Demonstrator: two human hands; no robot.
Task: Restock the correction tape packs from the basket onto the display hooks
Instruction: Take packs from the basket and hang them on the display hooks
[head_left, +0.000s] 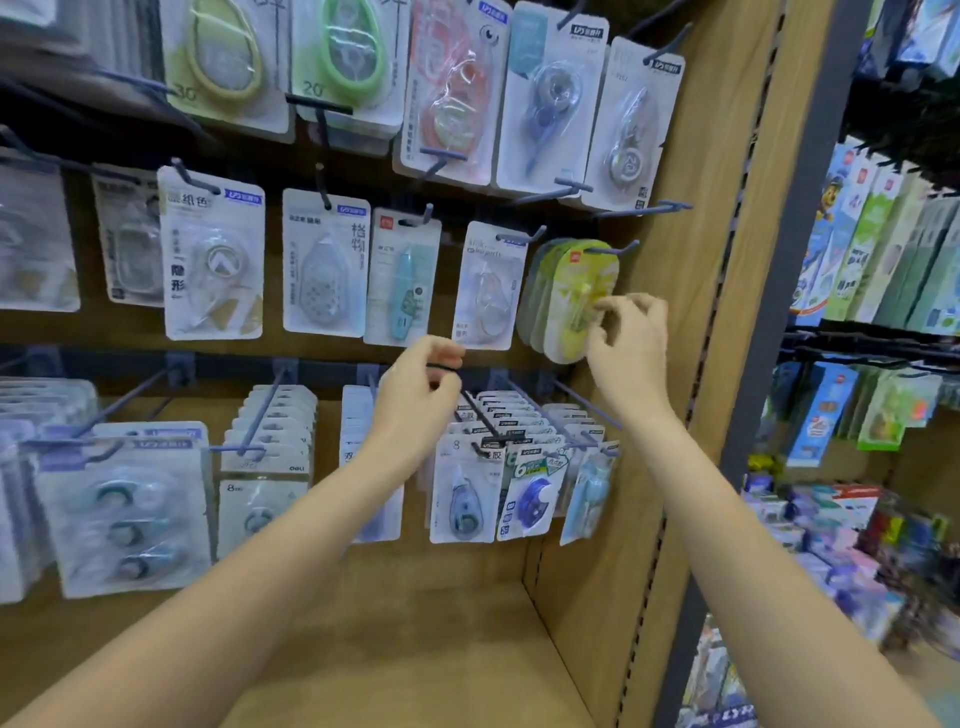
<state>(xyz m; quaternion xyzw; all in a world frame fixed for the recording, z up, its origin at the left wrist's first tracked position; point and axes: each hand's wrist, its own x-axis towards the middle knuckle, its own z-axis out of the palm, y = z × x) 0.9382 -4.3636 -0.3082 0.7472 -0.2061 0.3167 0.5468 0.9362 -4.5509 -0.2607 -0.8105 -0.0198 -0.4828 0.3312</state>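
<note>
Several yellow-green oval correction tape packs (571, 291) hang in a fanned stack on the rightmost hook (613, 250) of the middle row. My right hand (631, 343) is raised against the front pack, and its thumb and fingertips pinch the pack's lower right part. My left hand (423, 387) hovers lower and to the left, in front of the bottom rail. Its fingers are curled, with a thin dark band (441, 368) held between them. The basket is out of view.
Other tape packs (213, 260) fill the hooks in three rows on the brown pegboard. Long hooks (524, 402) stick out of the bottom rail under my hands. A wooden side panel (691, 322) and a grey upright (784, 312) close the bay on the right, with stocked shelves (878, 249) beyond.
</note>
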